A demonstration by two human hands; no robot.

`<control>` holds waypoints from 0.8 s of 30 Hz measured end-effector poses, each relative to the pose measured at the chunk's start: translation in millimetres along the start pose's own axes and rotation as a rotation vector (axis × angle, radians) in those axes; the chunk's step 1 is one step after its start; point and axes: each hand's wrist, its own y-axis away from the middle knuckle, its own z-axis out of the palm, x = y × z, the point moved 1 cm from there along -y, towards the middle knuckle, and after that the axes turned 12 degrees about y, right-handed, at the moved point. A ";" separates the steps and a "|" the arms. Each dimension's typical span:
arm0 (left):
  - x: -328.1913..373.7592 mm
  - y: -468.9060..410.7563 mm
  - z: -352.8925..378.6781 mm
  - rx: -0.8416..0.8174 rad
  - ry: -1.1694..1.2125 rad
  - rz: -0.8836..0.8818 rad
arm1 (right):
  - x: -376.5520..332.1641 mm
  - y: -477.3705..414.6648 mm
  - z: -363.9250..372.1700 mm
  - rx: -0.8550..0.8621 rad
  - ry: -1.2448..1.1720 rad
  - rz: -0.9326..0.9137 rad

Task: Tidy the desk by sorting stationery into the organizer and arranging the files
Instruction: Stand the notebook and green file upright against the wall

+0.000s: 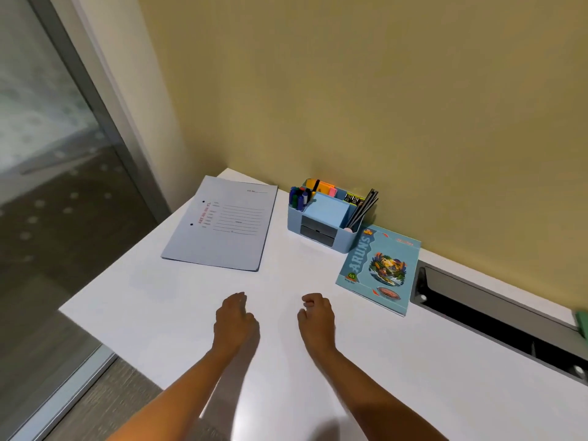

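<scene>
A light blue organizer (345, 241) stands near the wall, filled with blue markers (298, 197), orange and pink sticky notes (324, 187), a blue note pad (326, 209), binder clips and dark pencils (366, 206). A pale blue file folder (222, 224) lies flat to its left. A teal notebook (380, 268) lies flat to its right. My left hand (234, 319) and my right hand (315, 316) hover over the white desk (159, 313), in front of these things, fingers loosely curled, holding nothing.
A dark cable trough (496, 316) runs along the desk's back right edge. A green object (582, 323) peeks in at the far right. The desk's left edge drops to the floor beside a glass door (57, 154). A yellow wall stands behind.
</scene>
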 end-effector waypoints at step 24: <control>-3.1 -92.1 -32.0 -0.099 -0.371 0.056 | -128.9 -113.5 87.8 -0.368 -0.335 0.497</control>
